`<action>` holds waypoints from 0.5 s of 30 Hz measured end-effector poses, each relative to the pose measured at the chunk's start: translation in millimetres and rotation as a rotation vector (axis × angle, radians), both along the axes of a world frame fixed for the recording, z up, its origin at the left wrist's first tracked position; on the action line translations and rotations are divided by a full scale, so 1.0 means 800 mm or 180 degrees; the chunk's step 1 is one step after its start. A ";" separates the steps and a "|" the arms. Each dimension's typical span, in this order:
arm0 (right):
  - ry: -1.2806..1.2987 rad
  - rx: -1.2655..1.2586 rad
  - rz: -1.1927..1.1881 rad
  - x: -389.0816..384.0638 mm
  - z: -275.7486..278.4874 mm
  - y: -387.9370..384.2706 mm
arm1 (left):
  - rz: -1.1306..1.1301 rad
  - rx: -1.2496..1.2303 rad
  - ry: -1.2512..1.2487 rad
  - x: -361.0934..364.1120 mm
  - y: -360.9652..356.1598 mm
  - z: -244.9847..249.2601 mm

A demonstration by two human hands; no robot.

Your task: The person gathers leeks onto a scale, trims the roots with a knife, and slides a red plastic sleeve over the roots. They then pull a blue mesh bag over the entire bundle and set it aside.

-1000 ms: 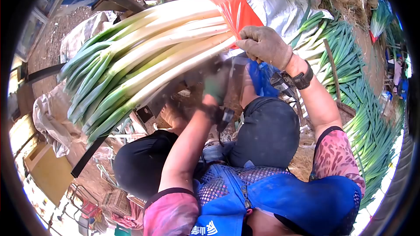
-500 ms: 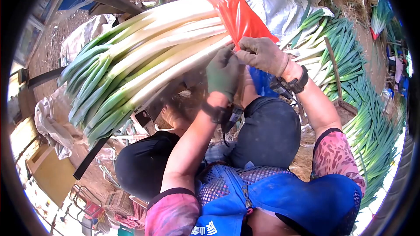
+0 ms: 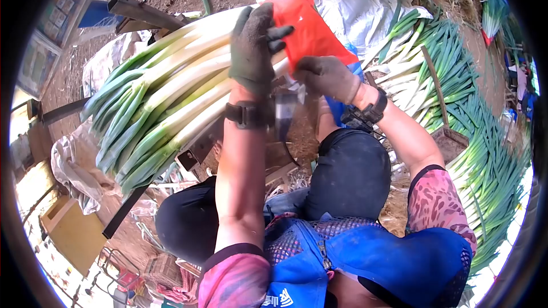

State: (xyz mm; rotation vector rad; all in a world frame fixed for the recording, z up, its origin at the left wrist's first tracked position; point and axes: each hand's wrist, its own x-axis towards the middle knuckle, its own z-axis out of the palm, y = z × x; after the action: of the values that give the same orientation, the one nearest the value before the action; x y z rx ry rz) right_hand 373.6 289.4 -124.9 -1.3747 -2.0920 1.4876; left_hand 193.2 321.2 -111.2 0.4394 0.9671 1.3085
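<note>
A bundle of long green onions [image 3: 188,88] lies slantwise before me, white ends toward the upper right and green tops toward the lower left. A red plastic bag [image 3: 311,25] covers the white ends. My gloved left hand [image 3: 254,51] rests over the white stalks beside the bag's edge, fingers apart, some of them reaching toward the red plastic. At the bag's lower corner, my gloved right hand [image 3: 331,77] has its fingers closed on the plastic. The fingertips of that hand are partly hidden.
A dark metal frame bar [image 3: 145,11] stands behind the bundle. To the right lies a large heap of green onions [image 3: 456,97] with a wooden stick [image 3: 435,82] across it. White sheeting [image 3: 354,14] is at the back. A yellowish box [image 3: 74,231] stands lower left.
My left hand has left the bag's lower corner and moved up and left onto the stalks, its fingers opening. My right hand has shifted slightly down and left, still holding the bag.
</note>
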 end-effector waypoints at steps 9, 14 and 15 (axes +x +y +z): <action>-0.0133 0.0784 0.0502 -0.015 -0.028 0.003 | 0.1174 0.1050 0.2104 -0.003 -0.030 0.008; -0.0485 -0.0052 0.0432 -0.010 -0.006 0.010 | -0.0618 0.1752 0.5845 0.018 -0.031 -0.036; -0.0545 -0.0229 0.0430 -0.002 -0.003 0.013 | -0.0554 0.1716 0.6063 0.020 -0.030 -0.037</action>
State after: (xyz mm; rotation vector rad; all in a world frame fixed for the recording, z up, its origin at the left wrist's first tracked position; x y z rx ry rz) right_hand 372.2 300.1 -127.0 -1.4600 -2.2974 1.5610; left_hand 209.0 297.5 -140.8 2.3441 1.9332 0.6477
